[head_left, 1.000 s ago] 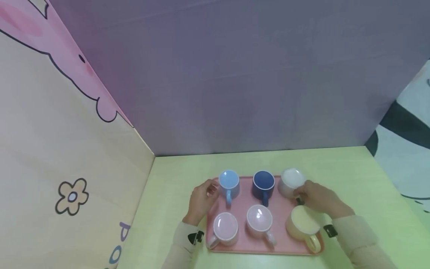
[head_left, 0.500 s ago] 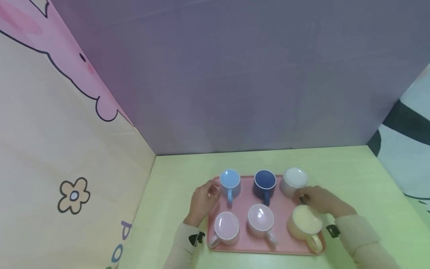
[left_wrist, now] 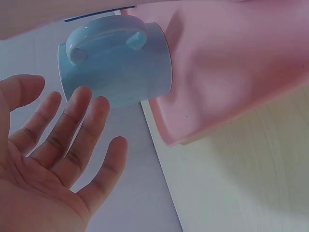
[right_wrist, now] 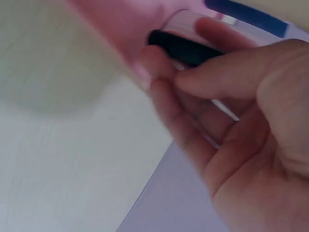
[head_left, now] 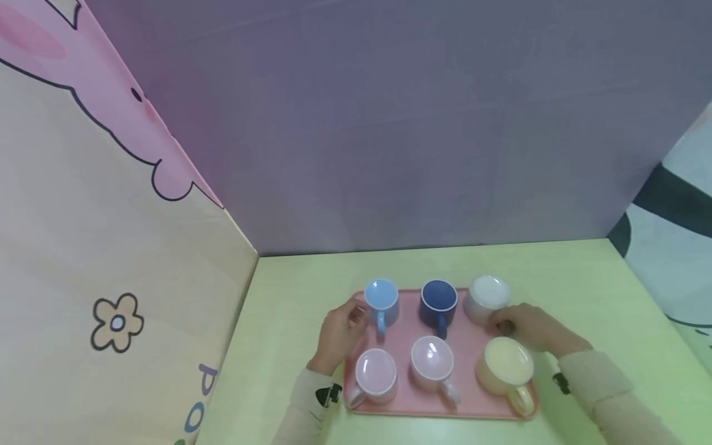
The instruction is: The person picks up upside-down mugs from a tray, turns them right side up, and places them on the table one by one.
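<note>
A pink tray (head_left: 403, 321) bears several mugs in two rows. At its back left is a light blue mug (head_left: 381, 296), and my left hand (head_left: 339, 334) is beside it, fingers spread and loosely bent in the left wrist view, holding nothing. At the back right stands a white mug (head_left: 487, 300); its dark handle (right_wrist: 186, 48) is between the thumb and fingers of my right hand (head_left: 528, 327). A dark blue mug (head_left: 438, 303) is between these two. Along the front are a pink mug (head_left: 376, 374), a pale pink mug (head_left: 432, 364) and a yellow mug (head_left: 505, 366).
The tray lies on a pale yellow-green table (head_left: 289, 321). Behind the table rises a grey-purple wall (head_left: 389, 136). A panel with a flower drawing (head_left: 117, 322) stands on the left, and a black-and-white printed panel (head_left: 678, 247) on the right.
My right hand has turned slightly at the wrist, and the dark handle is more covered by its fingers. My left hand and the mugs keep nearly the same places.
</note>
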